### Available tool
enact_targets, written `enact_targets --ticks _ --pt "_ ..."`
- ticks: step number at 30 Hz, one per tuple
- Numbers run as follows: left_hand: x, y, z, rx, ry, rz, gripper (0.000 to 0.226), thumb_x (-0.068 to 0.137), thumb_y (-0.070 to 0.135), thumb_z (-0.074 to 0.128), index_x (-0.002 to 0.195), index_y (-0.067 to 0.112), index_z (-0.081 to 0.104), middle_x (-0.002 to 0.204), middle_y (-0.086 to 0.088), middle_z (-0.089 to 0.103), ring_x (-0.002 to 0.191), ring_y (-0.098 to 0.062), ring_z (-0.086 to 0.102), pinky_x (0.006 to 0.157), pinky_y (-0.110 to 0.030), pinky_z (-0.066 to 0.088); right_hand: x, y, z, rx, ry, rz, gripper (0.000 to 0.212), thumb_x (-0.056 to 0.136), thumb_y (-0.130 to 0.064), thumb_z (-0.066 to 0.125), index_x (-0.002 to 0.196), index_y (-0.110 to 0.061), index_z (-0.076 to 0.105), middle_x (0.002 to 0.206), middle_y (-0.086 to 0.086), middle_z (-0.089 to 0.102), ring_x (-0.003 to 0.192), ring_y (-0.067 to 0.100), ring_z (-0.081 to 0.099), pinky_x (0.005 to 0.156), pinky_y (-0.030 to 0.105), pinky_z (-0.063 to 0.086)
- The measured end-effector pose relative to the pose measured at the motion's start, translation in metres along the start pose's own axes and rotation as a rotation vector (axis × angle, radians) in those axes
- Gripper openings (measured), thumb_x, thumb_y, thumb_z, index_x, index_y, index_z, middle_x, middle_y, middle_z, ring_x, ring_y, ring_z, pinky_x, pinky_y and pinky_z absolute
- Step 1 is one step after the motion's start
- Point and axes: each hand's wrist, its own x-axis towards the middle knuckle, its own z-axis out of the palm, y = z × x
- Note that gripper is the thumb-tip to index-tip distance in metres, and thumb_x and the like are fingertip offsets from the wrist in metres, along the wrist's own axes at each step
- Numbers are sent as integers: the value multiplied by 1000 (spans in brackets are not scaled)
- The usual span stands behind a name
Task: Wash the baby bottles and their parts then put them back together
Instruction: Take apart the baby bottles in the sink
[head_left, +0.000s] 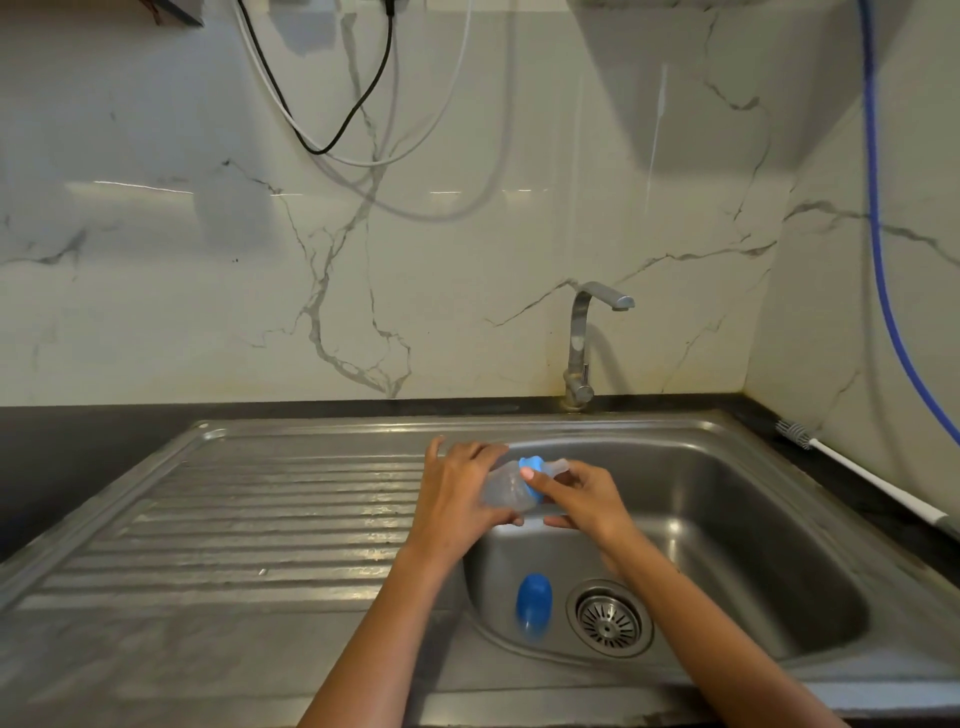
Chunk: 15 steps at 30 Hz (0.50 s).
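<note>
the left hand (457, 493) is gripping the clear baby bottle (506, 488) over the sink (727, 499), while the right hand (582, 493) is pinching its blue collar (532, 480). the plastic looks wet, so the bottle could be slipping free as the collar is being turned. a blue cap (533, 603) is lying beside the drain (609, 618); a bottle brush (857, 475) is resting on the counter (78, 447), well apart.
</note>
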Motion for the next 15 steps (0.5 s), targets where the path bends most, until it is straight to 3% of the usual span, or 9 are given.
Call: enact_targets --ticks 5,11,15 --pt "1 -2 0 -107 32 7 59 74 41 77 126 21 56 123 6 61 116 -8 53 117 -29 13 2 -1 -2 28 18 -19 30 82 -29 74 103 -9 67 97 7 70 94 15 68 67 22 57" --pt "3 2 3 -162 61 25 71 69 39 82 130 19 53 124 3 61 117 -10 53 117 -30 17 5 -2 -1 118 88 -37 33 84 -39 69 91 -6 71 84 7 73 81 13 70 60 18 55" --pt "2 5 0 -241 69 20 69 65 39 84 126 17 58 118 3 65 110 -11 57 117 -30 17 2 1 -6 137 34 -108 36 82 -35 69 95 -1 72 87 12 74 88 20 70 78 26 57"
